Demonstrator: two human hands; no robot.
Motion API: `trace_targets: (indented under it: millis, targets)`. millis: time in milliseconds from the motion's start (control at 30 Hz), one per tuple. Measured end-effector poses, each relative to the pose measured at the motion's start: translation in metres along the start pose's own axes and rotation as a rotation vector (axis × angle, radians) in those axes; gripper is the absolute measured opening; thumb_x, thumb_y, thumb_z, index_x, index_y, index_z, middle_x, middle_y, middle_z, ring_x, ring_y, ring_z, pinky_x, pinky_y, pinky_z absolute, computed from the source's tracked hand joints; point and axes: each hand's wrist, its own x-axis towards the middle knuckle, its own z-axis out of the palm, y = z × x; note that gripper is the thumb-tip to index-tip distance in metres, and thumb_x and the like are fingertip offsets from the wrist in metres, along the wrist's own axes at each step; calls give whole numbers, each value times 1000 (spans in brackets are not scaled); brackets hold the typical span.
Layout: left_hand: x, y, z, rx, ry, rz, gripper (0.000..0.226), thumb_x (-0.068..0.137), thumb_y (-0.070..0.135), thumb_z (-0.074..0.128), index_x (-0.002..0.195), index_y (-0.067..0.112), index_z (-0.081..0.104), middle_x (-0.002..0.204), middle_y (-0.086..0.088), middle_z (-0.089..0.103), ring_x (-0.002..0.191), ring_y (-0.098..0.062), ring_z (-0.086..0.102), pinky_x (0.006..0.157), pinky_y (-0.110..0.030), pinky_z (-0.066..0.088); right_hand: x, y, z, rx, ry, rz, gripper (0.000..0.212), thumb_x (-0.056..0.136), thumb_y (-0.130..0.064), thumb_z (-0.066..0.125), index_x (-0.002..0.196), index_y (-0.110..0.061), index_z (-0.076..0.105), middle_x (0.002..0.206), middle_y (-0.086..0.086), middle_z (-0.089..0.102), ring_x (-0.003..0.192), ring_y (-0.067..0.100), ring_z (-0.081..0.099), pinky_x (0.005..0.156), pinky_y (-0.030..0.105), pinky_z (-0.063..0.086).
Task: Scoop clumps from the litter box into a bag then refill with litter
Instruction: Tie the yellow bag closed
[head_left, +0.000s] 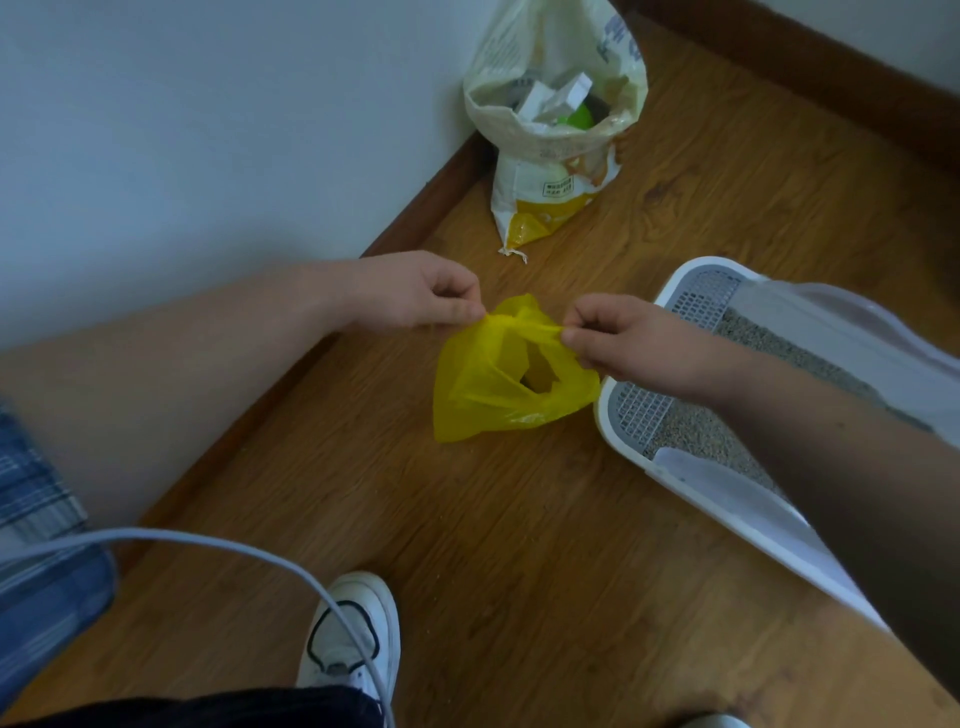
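A: You're pinching the top edge of the yellow bag (498, 400) with both hands. Your left hand (415, 293) is nipping one side between thumb and curled fingers, and your right hand (623, 338) is nipping the other side the same way. Neither hand is spreading wide.

B: You're pulling those two edges apart, so the mouth is gaping up toward you. To my eye you're opening it as a target for the clumps.

A: You're holding it low over the wooden floor (519, 545). I cannot tell whether its bottom is resting there. You're holding it just beside the near corner of the litter box (605, 421), which I'd judge is sparing you a long carry with a loaded scoop.

B: The grey litter (691, 431) is lying in the box. I cannot tell whether anything is lying inside the bag, so you're probably just starting. No scoop is showing in view.

A: The big open sack (550, 156) is standing in the corner against the wall (208, 130), well apart from your hands. I cannot tell whether it's holding fresh litter. White scraps and something green are sitting in its mouth.

B: Plastic that thin is likely going to sag shut once released, so you're probably going to need one hand on its edge while scooping.
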Motion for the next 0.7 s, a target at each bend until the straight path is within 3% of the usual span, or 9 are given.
trace_targets:
  millis: [133,300,400,567,700]
  targets:
    - [-8,-8,-4,-39,-88,-30,23,102,26,52,82,16,58,71,8,54,65,-2,49,65,-18,44,-5,5,-14,118,-223,11,24,101,-19,54,77,-17,55,64,-4,51,61,12,44,59,28,36]
    - [-17,-19,-20,-82,-119,-32,25,103,25,50,79,22,56,72,7,53,68,-6,50,68,-26,46,-9,19,-36,107,-414,116,17,91,-27,58,76,-22,60,70,2,54,64,14,49,59,23,41]
    - [-14,-34,-16,117,-56,-110,26,102,35,50,79,25,58,70,5,54,64,-10,47,65,-32,41,-8,33,-42,-91,-307,117,26,99,-20,57,73,-22,57,66,-4,55,63,11,51,64,31,42]
    - [-1,-56,12,416,106,-178,22,102,37,49,83,28,56,77,1,56,71,-15,52,58,-29,35,-1,46,-24,-589,-88,138,26,100,-32,53,77,-21,48,69,-3,52,62,13,51,58,32,38]
    - [4,-77,16,594,228,-221,22,103,39,43,91,25,56,86,0,57,82,-21,56,70,-40,49,2,61,-12,-814,39,158,25,100,-30,44,75,-30,41,71,-4,52,63,14,52,54,31,37]
